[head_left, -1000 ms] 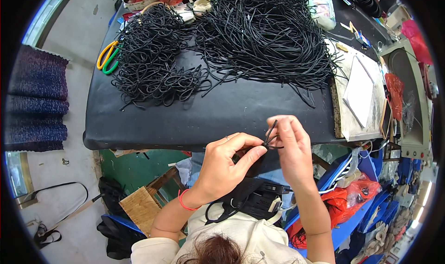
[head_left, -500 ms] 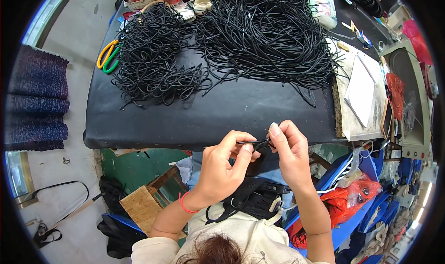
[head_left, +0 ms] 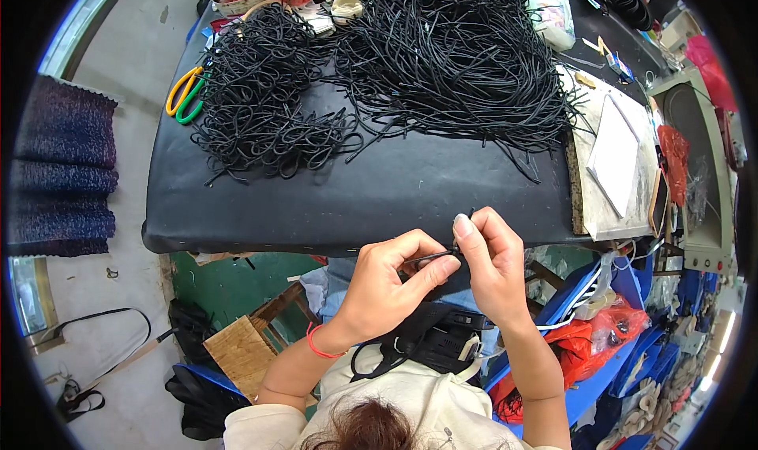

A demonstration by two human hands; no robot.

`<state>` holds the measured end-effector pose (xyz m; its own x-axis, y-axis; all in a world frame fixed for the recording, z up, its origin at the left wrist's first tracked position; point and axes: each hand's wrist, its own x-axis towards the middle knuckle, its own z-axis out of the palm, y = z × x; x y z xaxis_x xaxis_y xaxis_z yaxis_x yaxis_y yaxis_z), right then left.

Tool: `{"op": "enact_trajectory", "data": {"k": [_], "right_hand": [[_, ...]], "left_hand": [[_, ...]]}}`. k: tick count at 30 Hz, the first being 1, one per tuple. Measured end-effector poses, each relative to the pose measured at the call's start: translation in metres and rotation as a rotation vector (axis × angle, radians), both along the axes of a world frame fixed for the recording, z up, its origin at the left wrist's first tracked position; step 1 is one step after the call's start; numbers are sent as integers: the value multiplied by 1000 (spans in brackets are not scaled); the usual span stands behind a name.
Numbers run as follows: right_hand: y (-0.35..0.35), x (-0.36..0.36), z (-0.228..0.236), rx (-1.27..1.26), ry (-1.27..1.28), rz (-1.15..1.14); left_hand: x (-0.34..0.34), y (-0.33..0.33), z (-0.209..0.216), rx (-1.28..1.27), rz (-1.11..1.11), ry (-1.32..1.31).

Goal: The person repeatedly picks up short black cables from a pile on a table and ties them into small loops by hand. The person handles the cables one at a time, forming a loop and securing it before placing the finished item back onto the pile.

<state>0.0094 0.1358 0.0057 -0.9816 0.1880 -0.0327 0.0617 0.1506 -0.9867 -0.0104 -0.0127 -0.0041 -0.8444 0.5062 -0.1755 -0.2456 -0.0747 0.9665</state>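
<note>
Just off the table's near edge, my two hands meet over a thin black cord (head_left: 429,257). My left hand (head_left: 391,275) is closed, pinching the cord between thumb and fingers. Close beside it, my right hand (head_left: 491,253) pinches the same cord, and a short dark end sticks up above its thumb. Part of the cord is hidden behind the fingers. Farther back on the table lie a looped heap of black cords (head_left: 264,95) at the left and a larger pile of straighter black cords (head_left: 450,63) at the right.
Scissors with yellow and green handles (head_left: 187,95) lie at the left of the black table (head_left: 355,205). A pale board (head_left: 632,205) with a white sheet (head_left: 614,156) is at the right. Below are a wooden stool (head_left: 245,351) and red plastic bags (head_left: 588,343).
My left hand has shifted slightly down and right, its thumb now closer to my right hand. The right hand has tilted a little, still pinching the cord.
</note>
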Motion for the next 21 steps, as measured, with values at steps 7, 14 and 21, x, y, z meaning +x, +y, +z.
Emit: {"op": "enact_trajectory", "data": {"k": [7, 14, 21], "right_hand": [[-3, -1, 8, -68, -21, -98], [-2, 2, -1, 81, 43, -104], [-4, 3, -6, 116, 139, -171]], "left_hand": [[8, 10, 3, 197, 82, -188], [6, 10, -1, 65, 94, -13], [3, 11, 4, -105, 71, 208]]}}
